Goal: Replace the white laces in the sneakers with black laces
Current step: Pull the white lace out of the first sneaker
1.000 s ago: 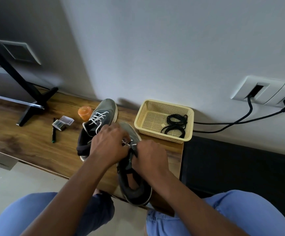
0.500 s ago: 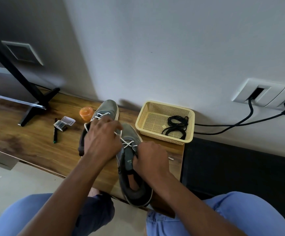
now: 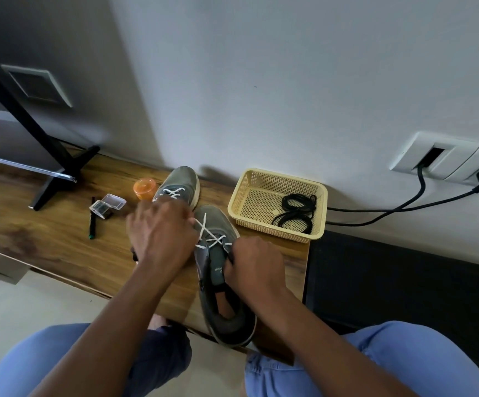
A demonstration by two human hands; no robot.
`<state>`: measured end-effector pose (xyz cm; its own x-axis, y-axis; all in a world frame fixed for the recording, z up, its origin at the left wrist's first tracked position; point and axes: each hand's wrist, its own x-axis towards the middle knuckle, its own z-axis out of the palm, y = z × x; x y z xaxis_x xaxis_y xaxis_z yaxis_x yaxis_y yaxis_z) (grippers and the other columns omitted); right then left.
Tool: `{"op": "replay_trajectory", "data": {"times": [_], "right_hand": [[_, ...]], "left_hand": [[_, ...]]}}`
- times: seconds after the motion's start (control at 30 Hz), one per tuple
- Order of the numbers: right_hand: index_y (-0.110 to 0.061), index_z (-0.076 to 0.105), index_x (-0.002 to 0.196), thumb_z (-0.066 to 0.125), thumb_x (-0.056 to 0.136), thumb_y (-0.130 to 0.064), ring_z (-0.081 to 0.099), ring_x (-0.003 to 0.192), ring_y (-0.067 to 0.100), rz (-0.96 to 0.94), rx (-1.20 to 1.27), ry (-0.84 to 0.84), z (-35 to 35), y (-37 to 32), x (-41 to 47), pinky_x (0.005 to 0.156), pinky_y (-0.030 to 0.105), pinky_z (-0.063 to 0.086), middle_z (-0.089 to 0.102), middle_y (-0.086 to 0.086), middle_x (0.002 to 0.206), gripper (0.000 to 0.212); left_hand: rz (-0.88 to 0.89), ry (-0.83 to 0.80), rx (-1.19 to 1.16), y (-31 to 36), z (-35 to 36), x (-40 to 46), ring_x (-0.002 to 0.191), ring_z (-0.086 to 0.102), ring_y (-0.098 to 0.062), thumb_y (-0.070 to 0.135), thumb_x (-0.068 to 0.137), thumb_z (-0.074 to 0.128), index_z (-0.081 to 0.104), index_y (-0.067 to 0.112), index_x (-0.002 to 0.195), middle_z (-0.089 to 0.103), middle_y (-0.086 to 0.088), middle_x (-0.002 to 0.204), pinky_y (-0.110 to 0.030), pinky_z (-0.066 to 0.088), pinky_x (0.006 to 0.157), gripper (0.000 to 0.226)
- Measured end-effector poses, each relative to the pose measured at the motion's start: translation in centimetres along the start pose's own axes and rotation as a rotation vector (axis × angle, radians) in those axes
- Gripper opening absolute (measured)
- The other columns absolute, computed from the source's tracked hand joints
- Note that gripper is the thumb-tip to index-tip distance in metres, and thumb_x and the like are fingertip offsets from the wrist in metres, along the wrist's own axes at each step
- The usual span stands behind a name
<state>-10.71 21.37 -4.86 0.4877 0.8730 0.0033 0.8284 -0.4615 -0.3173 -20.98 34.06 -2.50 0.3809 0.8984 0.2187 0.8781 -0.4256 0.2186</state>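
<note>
White lace [image 3: 208, 234] half out of the near sneaker [image 3: 221, 270], centre frame, heel hanging over the wooden shelf [image 3: 46, 239] edge toward us. Our left hand [image 3: 162, 236] pulls lace out leftward, blurred; fingers hidden, so grip can't be confirmed. Our right hand [image 3: 254, 266] is curled, pinching the tongue and eyelet side to hold the shoe down. Second sneaker [image 3: 179, 183] behind, fully laced white. Black laces [image 3: 297, 212] coiled in the yellow basket [image 3: 247, 184], right of centre. Risks, our read: hard tug snags at an eyelet and drags the overhanging shoe off the edge; left-hand sweep could knock the orange cap [image 3: 144, 188].
</note>
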Motion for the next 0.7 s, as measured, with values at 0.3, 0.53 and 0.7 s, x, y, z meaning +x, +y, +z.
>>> {"op": "replay_trajectory", "data": {"times": [0.3,0.53,0.7], "right_hand": [[-0.018,0.069,0.090,0.060,0.095,-0.027,0.068,0.080,0.031,-0.009,-0.017,0.012,0.1,-0.1,0.1,0.058,0.034,0.036,0.067,0.006,0.086,0.014],[-0.017,0.070,0.094,0.059,0.094,-0.025,0.067,0.081,0.029,-0.008,-0.030,-0.003,-0.1,-0.2,-0.1,0.058,0.034,0.034,0.062,0.005,0.084,0.014],[-0.016,0.069,0.095,0.059,0.095,-0.026,0.069,0.089,0.032,-0.013,-0.020,0.013,-0.4,-0.3,-0.1,0.063,0.035,0.034,0.069,0.008,0.096,0.015]], "left_hand": [[0.344,-0.290,-0.083,0.8,0.7,-0.8,0.120,0.054,-0.018,0.039,0.082,0.078,0.076,0.038,0.104,0.067,0.017,0.116,-0.035,0.052,0.080,0.022],[0.224,-0.195,-0.112,0.6,0.8,-0.7,0.098,0.065,-0.022,0.028,0.086,0.078,0.077,0.033,0.087,0.071,0.007,0.094,-0.035,0.053,0.068,0.005],[0.011,-0.021,-0.073,-1.2,-0.4,0.6,0.100,0.061,-0.032,0.020,0.087,0.075,0.076,0.028,0.085,0.072,-0.002,0.099,-0.035,0.040,0.068,0.008]]}}
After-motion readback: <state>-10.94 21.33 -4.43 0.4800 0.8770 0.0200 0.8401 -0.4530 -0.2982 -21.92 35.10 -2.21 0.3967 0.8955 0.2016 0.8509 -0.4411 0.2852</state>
